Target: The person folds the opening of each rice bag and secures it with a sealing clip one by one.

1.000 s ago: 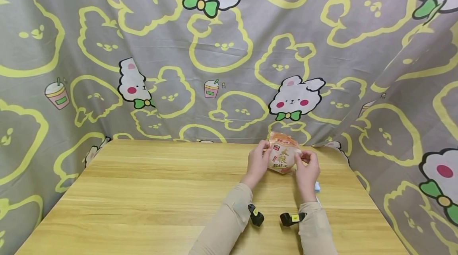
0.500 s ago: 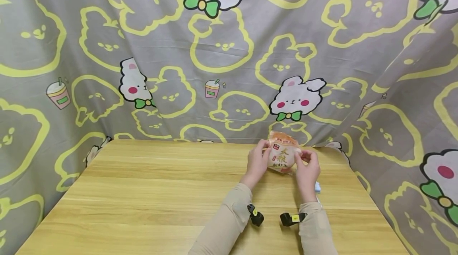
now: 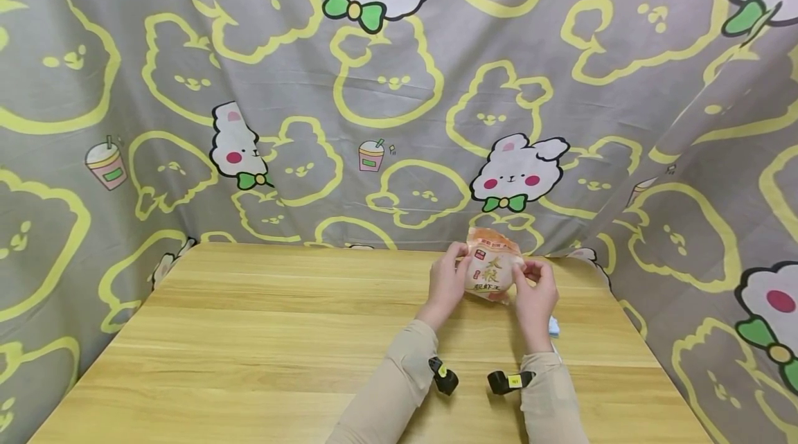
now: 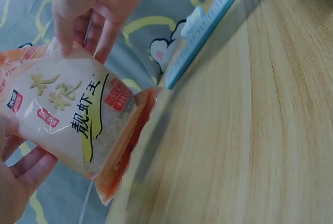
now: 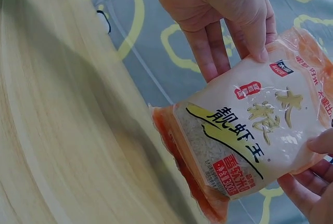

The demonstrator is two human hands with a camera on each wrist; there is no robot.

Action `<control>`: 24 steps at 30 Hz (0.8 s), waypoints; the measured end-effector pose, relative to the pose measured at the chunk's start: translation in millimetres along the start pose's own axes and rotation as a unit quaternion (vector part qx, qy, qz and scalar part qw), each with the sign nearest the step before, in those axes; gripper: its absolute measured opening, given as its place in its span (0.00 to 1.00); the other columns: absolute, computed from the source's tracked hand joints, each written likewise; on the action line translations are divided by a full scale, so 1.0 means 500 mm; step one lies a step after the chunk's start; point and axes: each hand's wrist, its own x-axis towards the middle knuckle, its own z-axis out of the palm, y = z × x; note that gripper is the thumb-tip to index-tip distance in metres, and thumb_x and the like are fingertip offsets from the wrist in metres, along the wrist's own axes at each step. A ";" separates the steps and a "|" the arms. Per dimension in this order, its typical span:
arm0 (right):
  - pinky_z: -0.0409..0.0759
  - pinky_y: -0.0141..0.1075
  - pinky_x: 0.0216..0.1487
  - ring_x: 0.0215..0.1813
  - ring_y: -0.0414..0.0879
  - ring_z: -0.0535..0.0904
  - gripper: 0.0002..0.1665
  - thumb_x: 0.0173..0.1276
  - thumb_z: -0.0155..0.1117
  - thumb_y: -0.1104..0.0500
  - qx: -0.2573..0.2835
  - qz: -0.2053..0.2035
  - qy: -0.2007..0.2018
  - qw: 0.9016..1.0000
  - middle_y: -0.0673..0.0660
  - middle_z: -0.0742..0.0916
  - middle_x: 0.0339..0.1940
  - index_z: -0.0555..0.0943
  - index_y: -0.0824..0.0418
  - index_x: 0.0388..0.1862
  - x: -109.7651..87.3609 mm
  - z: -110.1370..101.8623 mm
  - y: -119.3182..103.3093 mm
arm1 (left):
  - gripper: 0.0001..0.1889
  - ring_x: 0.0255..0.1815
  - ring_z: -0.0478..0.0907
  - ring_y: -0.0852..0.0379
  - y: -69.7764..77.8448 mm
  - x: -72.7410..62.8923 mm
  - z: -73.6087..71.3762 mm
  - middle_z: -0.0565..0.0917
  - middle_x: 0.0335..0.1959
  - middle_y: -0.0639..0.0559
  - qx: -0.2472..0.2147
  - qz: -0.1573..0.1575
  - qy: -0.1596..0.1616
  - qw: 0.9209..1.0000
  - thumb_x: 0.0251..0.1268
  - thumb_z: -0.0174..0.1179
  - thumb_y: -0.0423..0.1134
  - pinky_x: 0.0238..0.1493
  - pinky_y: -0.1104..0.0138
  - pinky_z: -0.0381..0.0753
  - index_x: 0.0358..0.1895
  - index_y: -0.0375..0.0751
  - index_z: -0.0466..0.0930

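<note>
A clear and orange bag of rice (image 3: pixel 490 267) with gold and black lettering is held up by both hands near the table's far right edge. My left hand (image 3: pixel 445 283) pinches its left side, thumb on the front. On the opposite side, my right hand (image 3: pixel 537 295) pinches the bag between thumb and fingers. The white grains show through the clear lower part in the right wrist view, above an orange bottom seam (image 5: pixel 190 169). Whether the bottom seam touches the table cannot be told.
Behind my right wrist lies a light blue, ridged plastic object (image 3: pixel 553 327), mostly hidden in the head view; it appears as a long strip (image 4: pixel 205 31) in the left wrist view. The wooden table (image 3: pixel 249 333) ends at a patterned grey curtain (image 3: pixel 399 104).
The bag tilts very slightly; both hands keep their hold on it. The head view shifts a little.
</note>
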 end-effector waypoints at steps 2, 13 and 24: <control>0.69 0.17 0.40 0.35 0.24 0.72 0.12 0.65 0.65 0.65 0.001 0.001 -0.001 1.000 0.49 0.79 0.35 0.76 0.68 0.45 0.000 0.000 -0.003 | 0.04 0.43 0.87 0.52 0.001 0.000 -0.001 0.87 0.46 0.47 0.000 -0.001 0.001 1.000 0.69 0.58 0.36 0.44 0.71 0.84 0.43 0.44 0.77; 0.69 0.17 0.38 0.34 0.24 0.72 0.11 0.64 0.66 0.67 0.008 -0.012 0.001 1.000 0.51 0.80 0.34 0.77 0.69 0.44 -0.006 0.000 -0.026 | 0.04 0.43 0.87 0.52 0.006 -0.004 -0.016 0.87 0.45 0.47 -0.002 0.010 0.012 1.000 0.68 0.58 0.36 0.44 0.72 0.84 0.43 0.43 0.77; 0.70 0.16 0.39 0.34 0.21 0.72 0.11 0.64 0.66 0.68 0.020 -0.035 0.004 0.999 0.65 0.84 0.38 0.77 0.72 0.43 -0.014 0.002 -0.050 | 0.04 0.40 0.87 0.52 0.021 -0.007 -0.034 0.87 0.43 0.46 -0.010 -0.001 0.026 1.000 0.68 0.59 0.35 0.41 0.72 0.83 0.42 0.42 0.78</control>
